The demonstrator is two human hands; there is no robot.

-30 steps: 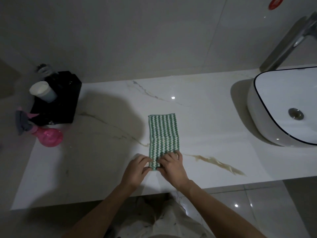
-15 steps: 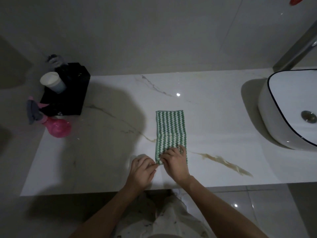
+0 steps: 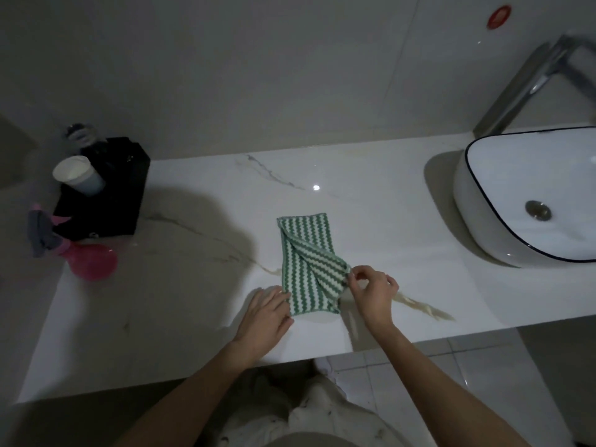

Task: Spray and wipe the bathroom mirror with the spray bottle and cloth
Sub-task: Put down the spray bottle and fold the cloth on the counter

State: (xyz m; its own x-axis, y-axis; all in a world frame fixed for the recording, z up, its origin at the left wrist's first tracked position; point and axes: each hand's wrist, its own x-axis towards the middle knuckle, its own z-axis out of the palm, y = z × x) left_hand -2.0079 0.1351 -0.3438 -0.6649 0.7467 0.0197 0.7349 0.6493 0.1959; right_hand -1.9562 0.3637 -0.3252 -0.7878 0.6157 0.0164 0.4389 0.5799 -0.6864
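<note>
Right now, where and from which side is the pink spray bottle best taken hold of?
Grip the pink spray bottle at the neck just below its grey trigger head, coming from the right with the left hand. The round body looks too wide for fingers, and the black box stands behind it.

You see a black box [image 3: 106,195] with a cup [image 3: 79,175] far left; basin [image 3: 483,201] and faucet [image 3: 529,82] right.

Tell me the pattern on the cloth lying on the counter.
Green and white zigzag stripes on the cloth, clearest in the head view.
</note>
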